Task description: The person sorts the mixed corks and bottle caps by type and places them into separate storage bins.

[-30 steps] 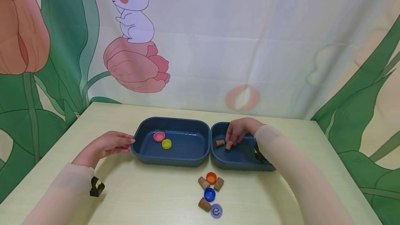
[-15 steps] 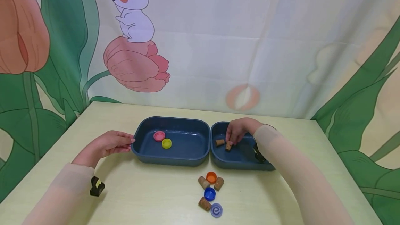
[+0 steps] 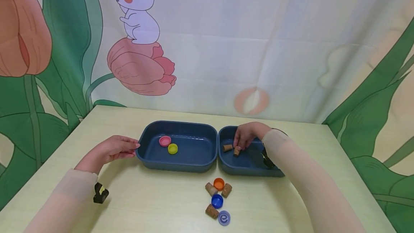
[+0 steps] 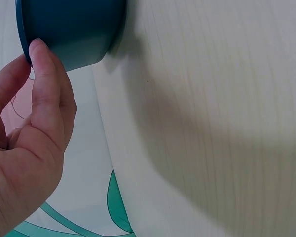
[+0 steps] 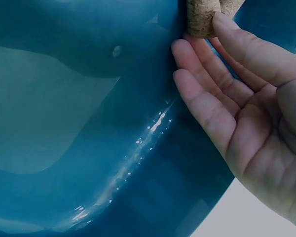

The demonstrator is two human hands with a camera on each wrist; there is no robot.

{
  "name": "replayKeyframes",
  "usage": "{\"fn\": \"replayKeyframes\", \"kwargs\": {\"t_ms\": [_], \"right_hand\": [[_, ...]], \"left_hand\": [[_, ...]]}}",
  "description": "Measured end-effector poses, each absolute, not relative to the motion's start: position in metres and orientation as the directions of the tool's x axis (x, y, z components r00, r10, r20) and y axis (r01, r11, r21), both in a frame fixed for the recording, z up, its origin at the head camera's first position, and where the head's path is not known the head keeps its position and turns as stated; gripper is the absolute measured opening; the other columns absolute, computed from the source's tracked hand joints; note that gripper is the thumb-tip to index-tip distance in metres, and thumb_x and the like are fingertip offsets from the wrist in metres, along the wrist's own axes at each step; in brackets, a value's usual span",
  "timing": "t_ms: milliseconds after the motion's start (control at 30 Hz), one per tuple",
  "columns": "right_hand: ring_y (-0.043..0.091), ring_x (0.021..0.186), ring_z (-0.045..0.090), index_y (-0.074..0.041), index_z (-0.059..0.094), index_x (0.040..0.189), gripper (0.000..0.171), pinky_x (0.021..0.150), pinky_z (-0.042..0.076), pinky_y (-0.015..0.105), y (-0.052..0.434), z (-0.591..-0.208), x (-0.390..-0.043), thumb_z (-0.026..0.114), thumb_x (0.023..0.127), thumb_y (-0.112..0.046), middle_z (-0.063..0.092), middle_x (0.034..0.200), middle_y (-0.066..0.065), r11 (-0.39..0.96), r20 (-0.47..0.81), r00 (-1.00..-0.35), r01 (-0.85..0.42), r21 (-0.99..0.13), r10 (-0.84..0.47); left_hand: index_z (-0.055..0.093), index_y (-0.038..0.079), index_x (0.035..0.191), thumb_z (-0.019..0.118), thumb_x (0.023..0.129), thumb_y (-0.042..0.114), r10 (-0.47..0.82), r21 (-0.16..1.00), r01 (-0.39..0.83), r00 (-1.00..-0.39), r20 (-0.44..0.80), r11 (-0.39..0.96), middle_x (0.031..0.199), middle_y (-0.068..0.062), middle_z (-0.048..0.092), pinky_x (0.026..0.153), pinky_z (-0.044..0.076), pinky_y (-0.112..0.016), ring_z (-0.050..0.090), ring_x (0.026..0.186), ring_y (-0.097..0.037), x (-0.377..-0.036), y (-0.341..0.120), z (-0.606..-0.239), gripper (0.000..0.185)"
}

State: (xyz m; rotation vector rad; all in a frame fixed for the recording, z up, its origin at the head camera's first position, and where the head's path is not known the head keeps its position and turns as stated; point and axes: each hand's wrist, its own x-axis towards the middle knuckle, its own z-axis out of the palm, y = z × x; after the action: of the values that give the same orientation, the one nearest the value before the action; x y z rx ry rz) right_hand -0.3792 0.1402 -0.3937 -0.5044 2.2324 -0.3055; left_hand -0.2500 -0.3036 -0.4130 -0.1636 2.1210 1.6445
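Observation:
My left hand (image 3: 114, 148) pinches the left rim of the larger blue tray (image 3: 176, 167) between thumb and fingers; in the left wrist view the fingertips (image 4: 38, 45) sit against its edge. Inside that tray lie a pink bottle cap (image 3: 165, 141) and a yellow bottle cap (image 3: 173, 149). My right hand (image 3: 248, 134) reaches down into the smaller blue tray (image 3: 249, 171) and pinches a cork (image 3: 237, 152) near its floor. Another cork (image 3: 227, 148) lies just left of it. The right wrist view shows the thumb against a cork (image 5: 202, 19), partly cut off by the frame.
On the table (image 3: 155, 204) in front of the trays lie several loose pieces: an orange cap (image 3: 219, 184), a blue cap (image 3: 217, 201), a purple cap (image 3: 224, 218) and corks (image 3: 212, 211) beside them. A printed cloth (image 3: 207, 46) hangs behind the table.

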Motion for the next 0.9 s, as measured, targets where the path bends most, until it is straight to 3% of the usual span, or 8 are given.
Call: {"fn": "replayKeyframes", "kwargs": {"t_ms": [467,700,900], "right_hand": [[0.015,0.104,0.07,0.001,0.064,0.134,0.036,0.099,0.059,0.031,0.148,-0.387,-0.378,0.062,0.099,-0.004,0.068,0.133,0.017,0.882,-0.653,-0.594,-0.289,-0.373,-0.47],[0.016,0.101,0.071,0.001,0.064,0.134,0.035,0.095,0.061,0.033,0.159,-0.373,-0.368,0.06,0.1,-0.008,0.073,0.124,0.017,0.852,-0.565,-0.639,-0.396,-0.342,-0.523],[0.02,0.1,0.072,0.005,0.064,0.132,0.036,0.09,0.061,0.035,0.174,-0.355,-0.353,0.06,0.1,-0.01,0.075,0.119,0.018,0.796,-0.436,-0.668,-0.471,-0.38,-0.603]], "left_hand": [[0.043,-0.018,0.141,0.058,0.104,0.012,0.169,0.884,-0.357,-0.893,-0.418,0.302,0.081,0.007,0.071,0.076,0.062,-0.019,0.069,0.075,-0.005,-0.25,-0.303,-0.413,0.05],[0.041,-0.019,0.142,0.057,0.104,0.012,0.171,0.882,-0.355,-0.892,-0.419,0.311,0.082,0.007,0.07,0.076,0.062,-0.019,0.068,0.076,-0.005,-0.25,-0.304,-0.413,0.051],[0.041,-0.018,0.142,0.057,0.105,0.013,0.177,0.883,-0.352,-0.892,-0.417,0.31,0.082,0.007,0.071,0.076,0.062,-0.019,0.068,0.076,-0.005,-0.252,-0.305,-0.415,0.051]]}}
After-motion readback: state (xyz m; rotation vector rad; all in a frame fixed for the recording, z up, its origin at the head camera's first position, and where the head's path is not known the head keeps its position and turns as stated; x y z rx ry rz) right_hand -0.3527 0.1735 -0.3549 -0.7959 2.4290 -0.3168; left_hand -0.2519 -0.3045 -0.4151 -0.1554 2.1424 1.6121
